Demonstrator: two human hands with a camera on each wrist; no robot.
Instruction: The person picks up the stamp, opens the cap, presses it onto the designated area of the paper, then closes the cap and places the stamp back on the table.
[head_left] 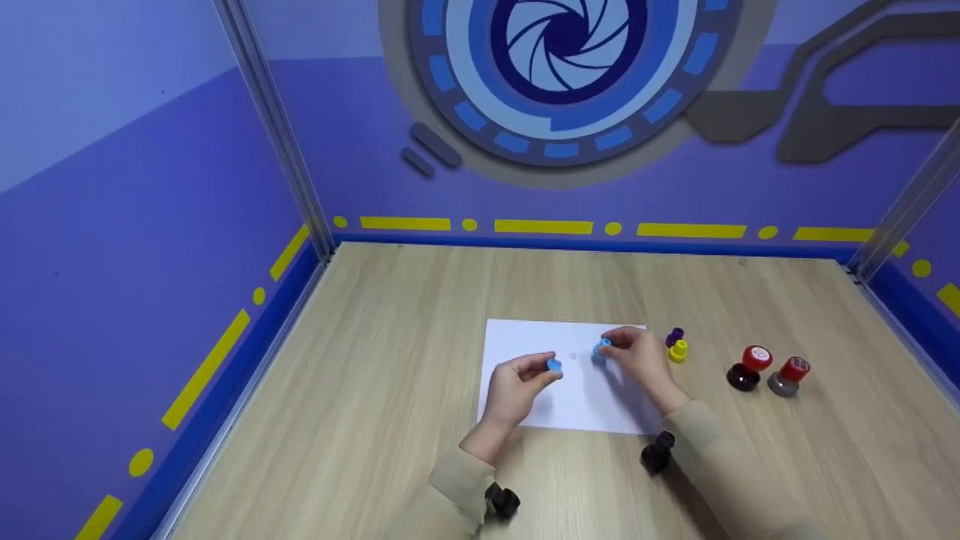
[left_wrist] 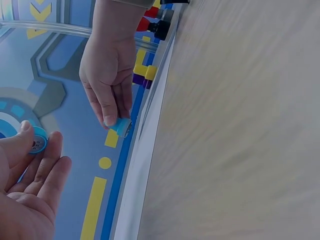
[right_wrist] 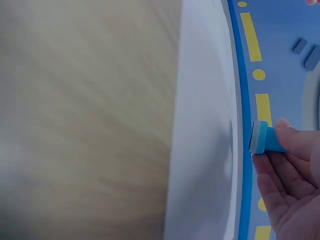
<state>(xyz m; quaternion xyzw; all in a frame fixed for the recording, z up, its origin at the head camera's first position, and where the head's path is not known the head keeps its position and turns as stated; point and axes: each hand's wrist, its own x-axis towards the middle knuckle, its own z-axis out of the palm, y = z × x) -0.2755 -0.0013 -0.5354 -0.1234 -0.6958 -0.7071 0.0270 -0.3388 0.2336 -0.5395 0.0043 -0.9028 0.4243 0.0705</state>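
Observation:
Over the left part of a white sheet of paper [head_left: 525, 414], my left hand [head_left: 511, 394] pinches a small round light-blue cap [head_left: 554, 366] between thumb and fingers. The cap's hollow-looking side [left_wrist: 38, 143] shows in the left wrist view. My right hand [head_left: 643, 361] grips a small light-blue stamp [head_left: 601, 348] by its handle, above the right part of the sheet. In the right wrist view, the stamp [right_wrist: 265, 138] lies sideways with its pale end uncovered, apart from the paper. A faint pinkish mark [head_left: 573, 356] is on the paper between both hands.
Just right of the paper stand a purple stamp [head_left: 676, 333] and a yellow stamp [head_left: 678, 351]. Farther right are a red-and-black stamp [head_left: 744, 376] and a red-and-grey stamp [head_left: 784, 386]. Walls close off the wooden table [head_left: 360, 375] at the back and sides.

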